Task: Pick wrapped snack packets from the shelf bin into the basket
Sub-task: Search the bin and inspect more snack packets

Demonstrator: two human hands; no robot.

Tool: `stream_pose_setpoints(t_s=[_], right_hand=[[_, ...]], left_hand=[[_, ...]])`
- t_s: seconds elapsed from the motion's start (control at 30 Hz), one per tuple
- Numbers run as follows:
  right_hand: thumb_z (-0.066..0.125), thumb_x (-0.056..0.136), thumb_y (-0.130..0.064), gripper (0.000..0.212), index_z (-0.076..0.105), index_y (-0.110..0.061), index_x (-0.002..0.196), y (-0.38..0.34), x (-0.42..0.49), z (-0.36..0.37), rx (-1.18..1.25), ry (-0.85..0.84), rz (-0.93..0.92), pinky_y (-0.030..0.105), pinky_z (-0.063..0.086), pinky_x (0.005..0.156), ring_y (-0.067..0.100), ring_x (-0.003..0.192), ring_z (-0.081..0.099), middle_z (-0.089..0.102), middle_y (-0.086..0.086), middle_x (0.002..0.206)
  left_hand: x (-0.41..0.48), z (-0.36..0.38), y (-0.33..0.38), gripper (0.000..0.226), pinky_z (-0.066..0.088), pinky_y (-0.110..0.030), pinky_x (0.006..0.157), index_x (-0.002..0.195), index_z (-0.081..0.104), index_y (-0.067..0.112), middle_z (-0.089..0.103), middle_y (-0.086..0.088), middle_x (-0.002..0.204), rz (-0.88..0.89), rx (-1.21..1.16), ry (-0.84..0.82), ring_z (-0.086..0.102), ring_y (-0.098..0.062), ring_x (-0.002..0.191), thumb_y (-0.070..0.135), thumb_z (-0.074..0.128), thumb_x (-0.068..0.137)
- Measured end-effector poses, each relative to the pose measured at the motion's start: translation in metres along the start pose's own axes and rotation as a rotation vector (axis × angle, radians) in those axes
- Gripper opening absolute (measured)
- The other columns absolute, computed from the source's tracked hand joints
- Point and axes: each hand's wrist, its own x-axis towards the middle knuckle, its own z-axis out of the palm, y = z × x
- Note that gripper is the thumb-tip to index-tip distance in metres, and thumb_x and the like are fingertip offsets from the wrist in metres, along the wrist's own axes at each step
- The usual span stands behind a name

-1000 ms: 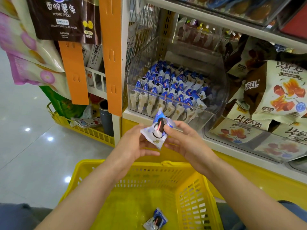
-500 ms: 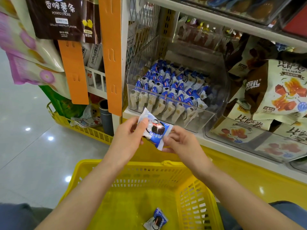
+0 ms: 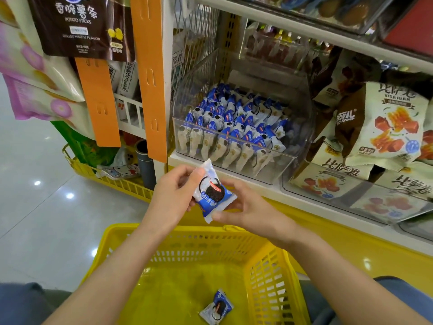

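Blue-and-white foil marks the snack packet [image 3: 212,192] in the head view. Both hands are together and clamped on it: the left hand [image 3: 174,195] pinches its upper edge and the right hand [image 3: 248,208] grips its lower corner. It hangs just above the far rim of the yellow basket [image 3: 192,231], which sits below the hands. A second packet [image 3: 216,306] lies on the basket floor, under the right forearm. Beyond the hands, the clear shelf bin [image 3: 288,165] holds many more. I judge the task barely begun: one packet in, one ready to drop, plenty left.
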Motion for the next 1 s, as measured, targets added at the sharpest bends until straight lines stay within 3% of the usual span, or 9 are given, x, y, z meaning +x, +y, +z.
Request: stream_pose_setpoints(t_s=[0.13, 0.27, 0.4, 0.53, 0.63, 0.7, 0.8, 0.9, 1.0], right_hand=[[0.058, 0.089, -0.014, 0.027, 0.056, -0.005, 0.115, -0.001, -0.002, 0.002, 0.214, 0.065, 0.003, 0.019, 0.055, 0.071, 0.012, 0.085, 0.066, 0.067, 0.011, 0.107], [0.054, 0.092, -0.018, 0.027, 0.053, -0.005, 0.116, -0.001, -0.004, 0.002, 0.408, 0.095, 0.068, 0.022, 0.056, 0.074, 0.019, 0.096, 0.067, 0.068, 0.012, 0.107], [0.055, 0.091, -0.017, 0.018, 0.060, -0.013, 0.108, -0.002, -0.008, 0.004, 0.244, 0.206, -0.030, 0.015, 0.050, 0.079, 0.007, 0.097, 0.064, 0.069, 0.003, 0.106], [0.061, 0.087, -0.013, 0.017, 0.058, -0.020, 0.102, -0.002, -0.011, 0.004, 0.164, 0.268, -0.117, 0.021, 0.050, 0.086, 0.008, 0.096, 0.063, 0.068, -0.001, 0.104], [0.068, 0.082, -0.014, 0.016, 0.062, -0.025, 0.092, -0.008, -0.012, -0.005, 0.075, 0.276, -0.117, 0.023, 0.051, 0.079, 0.007, 0.085, 0.064, 0.070, -0.005, 0.090], [0.074, 0.077, -0.015, 0.014, 0.065, -0.022, 0.086, -0.018, -0.013, -0.014, -0.065, 0.297, -0.123, 0.031, 0.051, 0.074, 0.017, 0.078, 0.065, 0.071, 0.001, 0.085], [0.077, 0.074, -0.018, 0.027, 0.065, -0.019, 0.098, -0.035, -0.012, -0.027, -0.242, 0.261, -0.142, 0.032, 0.052, 0.082, 0.015, 0.088, 0.065, 0.070, -0.002, 0.093], [0.072, 0.078, -0.029, 0.014, 0.063, -0.029, 0.088, -0.056, -0.010, -0.038, -0.435, 0.175, -0.202, 0.012, 0.043, 0.062, -0.004, 0.067, 0.054, 0.063, -0.022, 0.075], [0.070, 0.078, -0.032, 0.012, 0.060, -0.028, 0.074, -0.077, -0.001, -0.059, -0.530, 0.275, -0.211, 0.010, 0.035, 0.050, -0.003, 0.055, 0.051, 0.061, -0.019, 0.065]], left_hand=[[-0.005, 0.001, 0.001, 0.027, 0.046, -0.014, 0.053, 0.098, 0.059, 0.021, 0.067, 0.010, 0.077, -0.087, -0.070, -0.116, 0.062, 0.001, 0.063, 0.043, 0.055, 0.084], [-0.008, 0.004, 0.000, 0.028, 0.049, -0.012, 0.062, 0.106, 0.055, 0.023, 0.067, 0.004, 0.099, -0.140, -0.112, -0.187, 0.067, -0.003, 0.083, 0.028, 0.066, 0.082], [-0.008, 0.004, 0.000, 0.022, 0.050, -0.016, 0.073, 0.095, 0.057, 0.029, 0.065, 0.010, 0.094, 0.042, 0.070, -0.198, 0.064, -0.003, 0.084, 0.010, 0.062, 0.085], [-0.007, 0.005, 0.001, 0.038, 0.045, -0.023, 0.088, 0.127, 0.051, 0.020, 0.060, 0.008, 0.112, 0.126, 0.290, -0.253, 0.057, -0.008, 0.103, 0.017, 0.057, 0.090], [-0.007, 0.003, 0.007, 0.041, 0.038, -0.012, 0.086, 0.131, 0.049, 0.025, 0.050, 0.020, 0.105, 0.224, 0.375, -0.260, 0.049, -0.004, 0.105, 0.019, 0.056, 0.090], [-0.003, -0.002, 0.014, 0.045, 0.039, -0.019, 0.096, 0.132, 0.046, 0.031, 0.050, 0.018, 0.112, 0.228, 0.368, -0.300, 0.047, -0.003, 0.111, 0.021, 0.057, 0.090], [0.006, -0.009, 0.031, 0.045, 0.038, -0.016, 0.092, 0.129, 0.043, 0.045, 0.044, 0.026, 0.111, 0.301, 0.459, -0.396, 0.043, 0.008, 0.105, 0.028, 0.057, 0.089], [0.020, -0.016, 0.056, 0.038, 0.039, -0.007, 0.079, 0.116, 0.046, 0.050, 0.045, 0.035, 0.103, 0.373, 0.469, -0.434, 0.043, 0.019, 0.098, 0.031, 0.060, 0.086], [0.040, -0.020, 0.072, 0.025, 0.036, -0.011, 0.087, 0.110, 0.045, 0.044, 0.045, 0.030, 0.108, 0.511, 0.555, -0.282, 0.042, 0.013, 0.101, 0.039, 0.054, 0.087]])
